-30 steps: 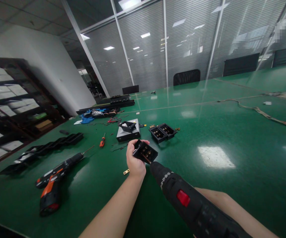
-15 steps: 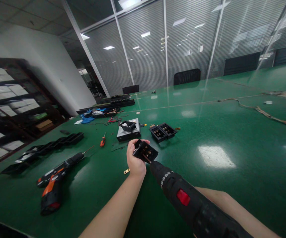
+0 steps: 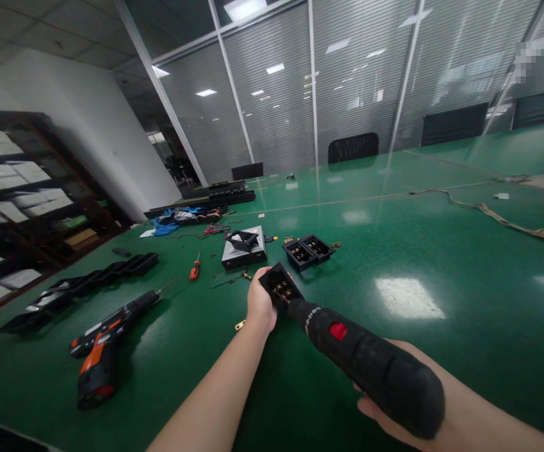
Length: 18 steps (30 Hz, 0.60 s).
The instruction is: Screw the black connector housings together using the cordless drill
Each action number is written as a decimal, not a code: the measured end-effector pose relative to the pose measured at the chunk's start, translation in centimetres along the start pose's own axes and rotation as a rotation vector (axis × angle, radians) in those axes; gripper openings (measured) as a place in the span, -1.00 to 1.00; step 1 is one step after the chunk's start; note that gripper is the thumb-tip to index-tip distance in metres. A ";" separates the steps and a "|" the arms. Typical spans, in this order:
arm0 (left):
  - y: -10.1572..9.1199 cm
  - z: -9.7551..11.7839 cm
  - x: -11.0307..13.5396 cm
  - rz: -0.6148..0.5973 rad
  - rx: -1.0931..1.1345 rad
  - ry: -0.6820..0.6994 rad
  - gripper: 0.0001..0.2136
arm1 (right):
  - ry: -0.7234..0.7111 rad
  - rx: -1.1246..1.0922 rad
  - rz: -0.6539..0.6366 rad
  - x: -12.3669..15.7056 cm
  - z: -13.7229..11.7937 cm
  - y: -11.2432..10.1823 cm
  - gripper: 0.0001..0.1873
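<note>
My left hand (image 3: pixel 259 306) is wrapped around a small black plastic box (image 3: pixel 276 275) with brass terminals inside. The box is tilted, its open side facing me and to the right. In my right hand (image 3: pixel 370 411), mostly hidden behind the tool, is a black power drill (image 3: pixel 375 367) with a red switch. Its thin bit reaches into the box by the lower terminals; whether it sits in a screw I cannot tell. A small brass piece (image 3: pixel 239 325) lies beside my left wrist. Two similar black boxes (image 3: pixel 316 249) stand just beyond.
On the left lies an orange-and-black drill (image 3: pixel 107 339), with a row of black housings (image 3: pixel 97 276) behind it. A small orange screwdriver (image 3: pixel 195 270) and a grey box (image 3: pixel 234 256) bearing a black frame (image 3: pixel 242 240) stand farther in. A cord (image 3: pixel 489 211) runs across the right side.
The box in my left hand has turned and tipped more upright. The drill has swung with it, its rear end now showing, and the bit remains inside the box.
</note>
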<state>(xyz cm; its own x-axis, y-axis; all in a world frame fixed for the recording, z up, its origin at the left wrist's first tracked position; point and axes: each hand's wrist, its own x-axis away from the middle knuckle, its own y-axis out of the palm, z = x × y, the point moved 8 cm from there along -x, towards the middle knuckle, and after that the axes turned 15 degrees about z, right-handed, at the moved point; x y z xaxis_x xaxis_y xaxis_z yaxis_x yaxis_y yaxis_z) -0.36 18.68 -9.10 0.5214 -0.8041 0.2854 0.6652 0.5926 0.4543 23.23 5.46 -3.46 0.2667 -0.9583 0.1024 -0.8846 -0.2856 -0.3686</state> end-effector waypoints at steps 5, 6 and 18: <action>-0.2 -1.5 -0.8 0.004 -0.071 -0.127 -0.81 | -0.062 0.038 -0.003 -0.2 0.7 -0.5 -0.72; -0.1 -1.6 -0.9 -0.010 -0.086 -0.142 -0.81 | -0.048 0.033 -0.011 -0.2 1.1 -0.5 -0.70; 0.2 -1.1 -0.7 -0.054 -0.136 -0.124 -0.83 | 0.186 -0.343 -0.266 -0.8 2.9 1.0 -0.35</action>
<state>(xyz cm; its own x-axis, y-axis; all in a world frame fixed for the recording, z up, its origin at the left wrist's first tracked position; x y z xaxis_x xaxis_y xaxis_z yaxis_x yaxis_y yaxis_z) 0.01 19.42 -10.08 0.4187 -0.8296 0.3694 0.7607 0.5426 0.3563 23.24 5.97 -6.58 0.4558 -0.8278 0.3272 -0.8785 -0.4775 0.0159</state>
